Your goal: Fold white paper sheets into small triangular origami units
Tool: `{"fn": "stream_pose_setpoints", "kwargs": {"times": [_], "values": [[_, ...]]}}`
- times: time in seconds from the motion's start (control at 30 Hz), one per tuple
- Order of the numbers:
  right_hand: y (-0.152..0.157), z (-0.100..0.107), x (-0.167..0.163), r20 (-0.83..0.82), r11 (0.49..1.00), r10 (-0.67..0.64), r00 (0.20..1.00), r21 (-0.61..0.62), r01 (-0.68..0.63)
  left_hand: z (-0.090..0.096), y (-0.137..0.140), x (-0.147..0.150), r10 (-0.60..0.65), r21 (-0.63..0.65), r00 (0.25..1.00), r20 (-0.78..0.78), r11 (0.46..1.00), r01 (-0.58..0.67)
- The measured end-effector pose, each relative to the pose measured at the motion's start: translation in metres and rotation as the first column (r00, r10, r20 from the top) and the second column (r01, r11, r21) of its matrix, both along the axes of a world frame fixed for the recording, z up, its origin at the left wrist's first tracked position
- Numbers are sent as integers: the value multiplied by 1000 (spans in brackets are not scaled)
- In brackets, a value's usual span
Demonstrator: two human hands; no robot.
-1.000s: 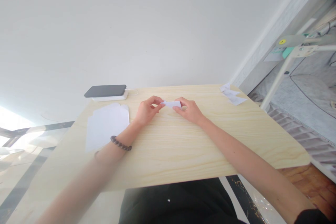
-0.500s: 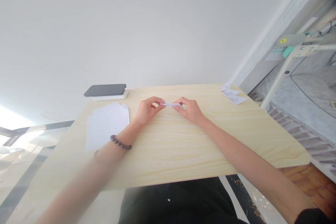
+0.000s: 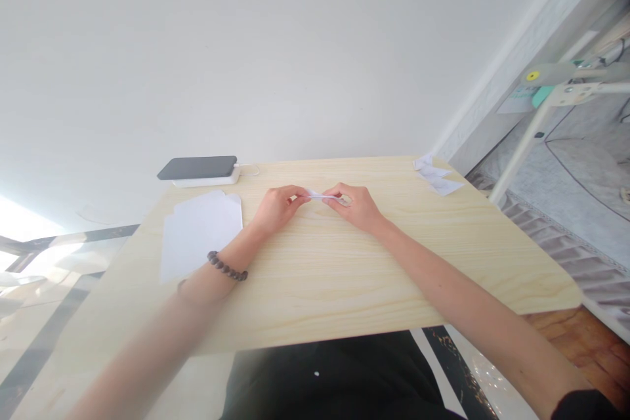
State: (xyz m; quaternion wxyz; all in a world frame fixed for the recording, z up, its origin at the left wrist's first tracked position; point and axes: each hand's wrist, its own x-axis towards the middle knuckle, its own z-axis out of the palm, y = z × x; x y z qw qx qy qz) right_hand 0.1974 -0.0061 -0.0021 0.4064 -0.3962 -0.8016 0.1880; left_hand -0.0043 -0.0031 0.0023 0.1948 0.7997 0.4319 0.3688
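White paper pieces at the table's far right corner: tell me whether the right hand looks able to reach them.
Probably yes: nothing visible stands between the right hand and the paper pieces. It would likely have to release the small folded paper it pinches first.

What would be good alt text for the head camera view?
A person's left hand and right hand pinch a small white piece of paper, seen nearly edge-on, over a pale wood-grain table. To the left lie white paper sheets, with a dark-grey rectangular device on a white block behind them; folded white paper pieces lie at far right.
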Motion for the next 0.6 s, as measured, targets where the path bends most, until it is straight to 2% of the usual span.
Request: {"fn": "stream_pose_setpoints", "kwargs": {"times": [0.13,0.23,0.37,0.6], "values": [[0,1,0,9,1000,-6,1000,2,6,1,0,1,-14,-25,1000,7,1000,14],[0,1,0,18,1000,-26,1000,-4,26,2,-1,1,-25,-78,996,91,996,33],[1,1,0,20,999,-42,999,-9,43,2,-2,1,39,-163,978,206,987,-5],[1,0,-1,37,998,-69,997,-12,70,3,-3,2,13,-240,969,246,969,48]]}}
